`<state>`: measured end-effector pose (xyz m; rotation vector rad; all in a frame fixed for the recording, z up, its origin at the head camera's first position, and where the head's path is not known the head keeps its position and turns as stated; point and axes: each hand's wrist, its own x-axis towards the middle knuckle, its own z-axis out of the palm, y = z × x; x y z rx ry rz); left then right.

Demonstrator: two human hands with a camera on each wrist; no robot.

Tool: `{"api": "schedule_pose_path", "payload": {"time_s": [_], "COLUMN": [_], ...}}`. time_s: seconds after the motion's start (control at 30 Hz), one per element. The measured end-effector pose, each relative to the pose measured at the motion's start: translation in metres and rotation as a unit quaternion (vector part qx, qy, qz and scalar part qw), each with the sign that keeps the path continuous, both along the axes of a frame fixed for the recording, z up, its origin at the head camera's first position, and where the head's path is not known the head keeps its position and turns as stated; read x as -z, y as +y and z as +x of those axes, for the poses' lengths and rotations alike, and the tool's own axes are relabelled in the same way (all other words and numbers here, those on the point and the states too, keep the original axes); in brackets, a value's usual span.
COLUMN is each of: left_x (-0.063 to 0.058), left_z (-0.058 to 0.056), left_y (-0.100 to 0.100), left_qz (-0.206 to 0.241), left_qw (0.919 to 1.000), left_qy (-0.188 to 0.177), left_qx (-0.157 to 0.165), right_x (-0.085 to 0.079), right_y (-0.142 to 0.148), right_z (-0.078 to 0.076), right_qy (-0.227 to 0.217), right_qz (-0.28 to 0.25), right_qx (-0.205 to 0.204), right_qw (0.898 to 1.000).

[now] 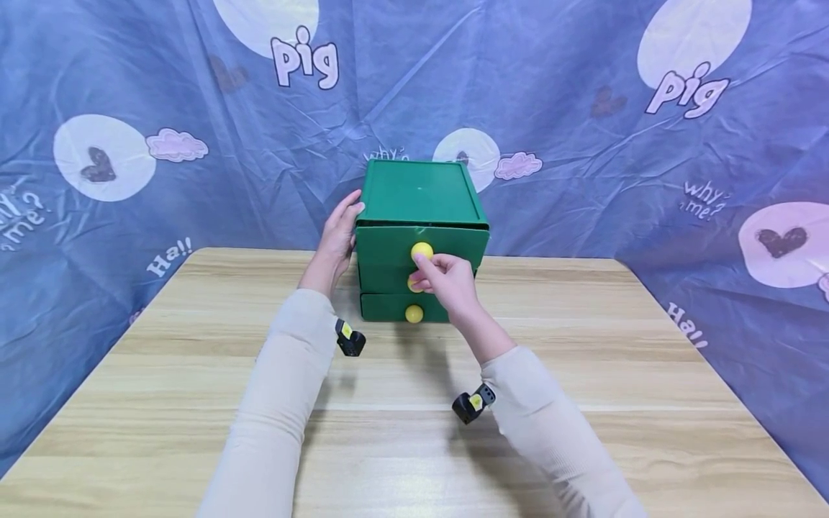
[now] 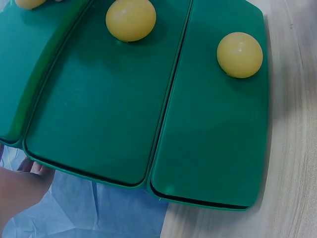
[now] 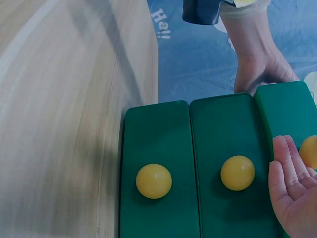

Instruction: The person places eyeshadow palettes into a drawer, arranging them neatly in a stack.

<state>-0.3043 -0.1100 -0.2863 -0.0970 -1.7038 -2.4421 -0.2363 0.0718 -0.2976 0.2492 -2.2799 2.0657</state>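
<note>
A green cabinet (image 1: 417, 191) holds three stacked drawers, each with a round yellow knob. The top drawer (image 1: 385, 255) stands out a little past the two below it. My right hand (image 1: 451, 283) pinches the top knob (image 1: 422, 250), thumb against it and the other fingers underneath. Partly covered by those fingers is the middle knob (image 2: 131, 20); the bottom knob (image 1: 414, 314) shows whole. My left hand (image 1: 337, 237) rests along the cabinet's left side, fingers stretched toward its upper edge. Both lower drawers sit closed in the left wrist view.
The cabinet stands near the back of a light wooden table (image 1: 401, 446). A blue printed cloth (image 1: 550, 65) hangs behind the table and down both sides. Small black cameras are strapped on both wrists, over pale sleeves (image 1: 265, 410).
</note>
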Motion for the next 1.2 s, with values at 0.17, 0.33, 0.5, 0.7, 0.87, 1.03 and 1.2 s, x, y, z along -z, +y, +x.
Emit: {"api": "schedule_pose_path", "payload": {"time_s": [0.17,0.33,0.5,0.7,0.87,1.03,1.2], "left_x": [0.0,0.0,0.001,0.002,0.001,-0.002,-0.007], "left_z": [0.001,0.001,0.0,-0.001,0.002,0.006,0.015], "left_y": [0.0,0.0,0.0,0.0,-0.002,-0.007,-0.016], "left_qz": [0.002,-0.001,0.004,0.002,-0.026,-0.106,-0.241], "left_qw": [1.0,0.9999,0.9999,0.9998,0.9995,0.9942,0.9697], "left_qy": [0.004,0.011,0.015,0.019,0.015,0.015,0.035], "left_qx": [0.001,0.008,0.007,0.006,0.011,0.011,0.01], "right_x": [-0.001,0.0,-0.001,-0.001,-0.001,-0.008,-0.023], "right_y": [-0.002,-0.003,-0.003,-0.002,0.004,0.015,0.038], "right_z": [-0.005,-0.01,-0.011,-0.01,-0.009,-0.004,0.006], "right_qy": [-0.004,-0.001,0.001,-0.009,-0.016,0.028,0.133], "right_qz": [-0.001,-0.001,0.004,0.01,0.047,0.149,0.267], "right_qx": [0.007,0.013,0.014,0.007,-0.018,-0.059,-0.043], "right_qw": [1.0,1.0,1.0,1.0,0.999,0.987,0.954]}}
